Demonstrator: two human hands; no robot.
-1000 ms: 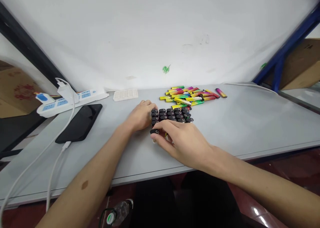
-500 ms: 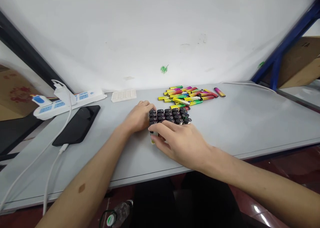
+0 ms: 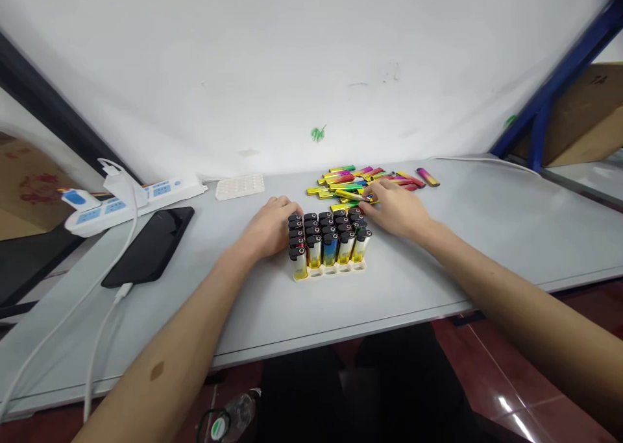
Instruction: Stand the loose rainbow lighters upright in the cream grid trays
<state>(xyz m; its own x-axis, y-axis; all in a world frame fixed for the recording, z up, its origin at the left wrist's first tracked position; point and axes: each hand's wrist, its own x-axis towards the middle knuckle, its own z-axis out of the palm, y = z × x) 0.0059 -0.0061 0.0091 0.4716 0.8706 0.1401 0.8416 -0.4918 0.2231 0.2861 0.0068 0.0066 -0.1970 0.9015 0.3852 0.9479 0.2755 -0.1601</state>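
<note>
A white tray (image 3: 353,270) holds several upright lighters (image 3: 329,247) with black tops in rows. Its front row has one lighter at the left end, and bare holes show to the right of it. My left hand (image 3: 275,226) is curled against the left side of this group, steadying it, with its fingertips partly hidden. At the loose pile behind the tray, my right hand (image 3: 396,208) has its thumb and fingers closed around a yellow lighter (image 3: 348,195). Other shiny coloured lighters (image 3: 341,178) lie heaped around those fingers.
Another white holed tray (image 3: 240,187) lies at the back left. A black phone (image 3: 150,247) with a white cable and a power strip (image 3: 178,187) with plugs occupy the left side. One purple lighter (image 3: 428,177) lies apart on the right. A white wall stands behind the table.
My right hand has gone from the front left of the tray to the pile at the back right. The front-row lighter it covered now shows standing in the tray. My left hand stays put.
</note>
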